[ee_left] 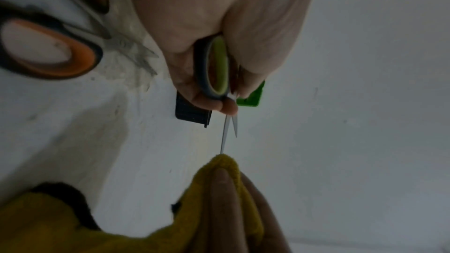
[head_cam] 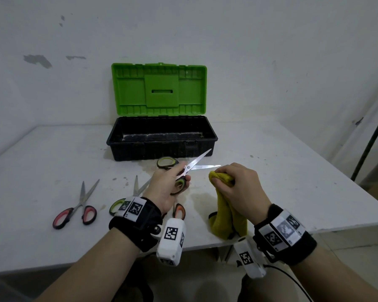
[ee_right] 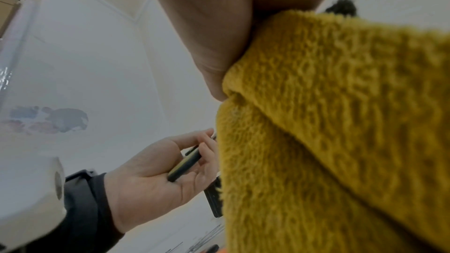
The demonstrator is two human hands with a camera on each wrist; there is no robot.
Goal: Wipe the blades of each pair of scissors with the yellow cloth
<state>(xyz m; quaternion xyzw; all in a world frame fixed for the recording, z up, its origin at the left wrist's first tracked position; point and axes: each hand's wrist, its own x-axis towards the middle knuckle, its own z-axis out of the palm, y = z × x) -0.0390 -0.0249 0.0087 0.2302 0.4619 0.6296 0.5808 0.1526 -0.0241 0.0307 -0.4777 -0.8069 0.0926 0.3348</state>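
Note:
My left hand (head_cam: 168, 184) grips the green-and-black handles of a pair of scissors (head_cam: 194, 165), blades spread apart and pointing right, above the table. In the left wrist view the same scissors (ee_left: 216, 68) point down at the cloth. My right hand (head_cam: 238, 184) pinches a bunched yellow cloth (head_cam: 225, 205) just right of the lower blade tip; the cloth (ee_left: 226, 163) nearly touches that tip. The cloth (ee_right: 328, 122) fills the right wrist view. Red-handled scissors (head_cam: 76, 210) lie at the left. Orange-handled scissors (head_cam: 179, 211) and another green-handled pair (head_cam: 118, 205) lie partly hidden under my left wrist.
An open toolbox (head_cam: 162, 138) with a raised green lid (head_cam: 159, 88) stands at the back of the white table (head_cam: 292, 182), close behind the scissors' blades. The table's front edge runs just below my wrists. A dark pole (head_cam: 371, 140) leans at the far right.

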